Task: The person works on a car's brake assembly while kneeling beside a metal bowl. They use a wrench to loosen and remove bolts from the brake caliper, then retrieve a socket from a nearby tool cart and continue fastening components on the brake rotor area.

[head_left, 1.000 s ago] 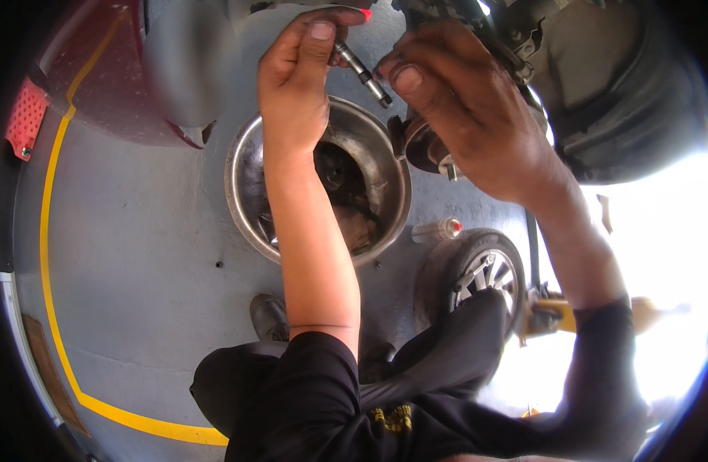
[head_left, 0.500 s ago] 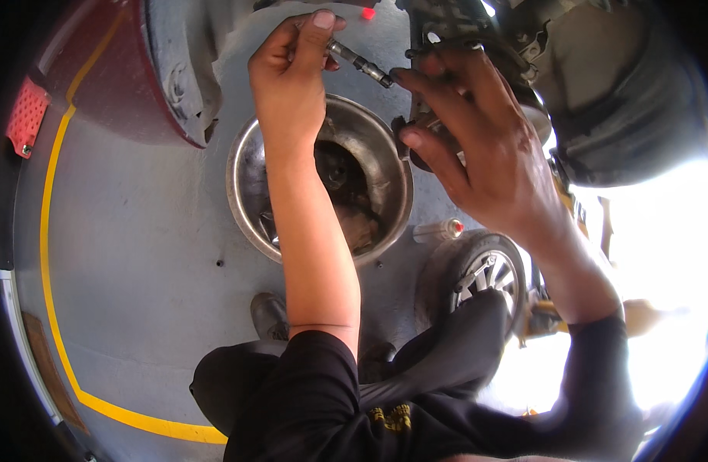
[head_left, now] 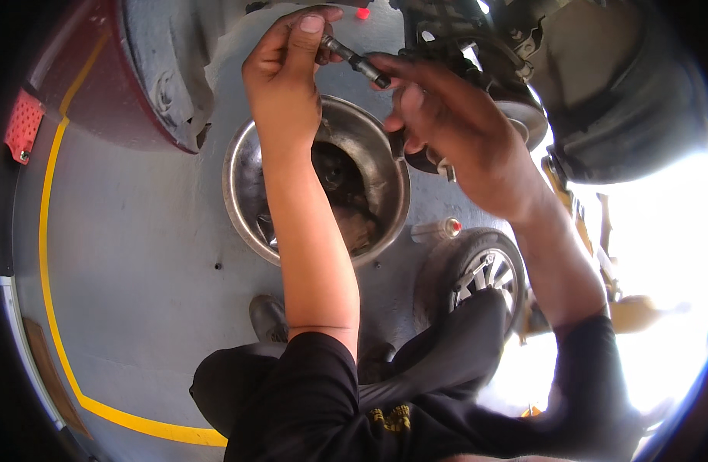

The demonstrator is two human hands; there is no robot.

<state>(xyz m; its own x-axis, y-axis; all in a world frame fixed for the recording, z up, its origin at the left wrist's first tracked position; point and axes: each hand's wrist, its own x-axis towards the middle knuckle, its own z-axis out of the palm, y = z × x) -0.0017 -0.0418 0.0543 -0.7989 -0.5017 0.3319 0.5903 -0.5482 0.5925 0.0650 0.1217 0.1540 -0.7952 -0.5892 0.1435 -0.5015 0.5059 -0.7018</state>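
Near the top centre, my left hand [head_left: 288, 88] pinches a slim metal pin [head_left: 360, 64] with a dark band, which slants down to the right. My right hand [head_left: 473, 138] is raised just right of it, its index finger at the pin's lower end; the other fingers are curled and blurred by motion, so their grip is unclear. Behind it sits a hub with a disc [head_left: 523, 119], partly hidden. A dented steel basin [head_left: 388, 223] lies on the floor below, behind my left forearm, with dark grimy contents.
A dark red body panel [head_left: 130, 92] hangs upper left, a black wheel-arch liner [head_left: 623, 108] upper right. A spray can [head_left: 438, 228] and an alloy wheel [head_left: 485, 266] are beside my knee. A yellow line [head_left: 45, 231] and red perforated piece [head_left: 24, 127] lie left.
My left hand has moved slightly left with the pin. My right hand first dropped and spread its fingers, then rose leftward again, fingers curling beside the pin's lower end.
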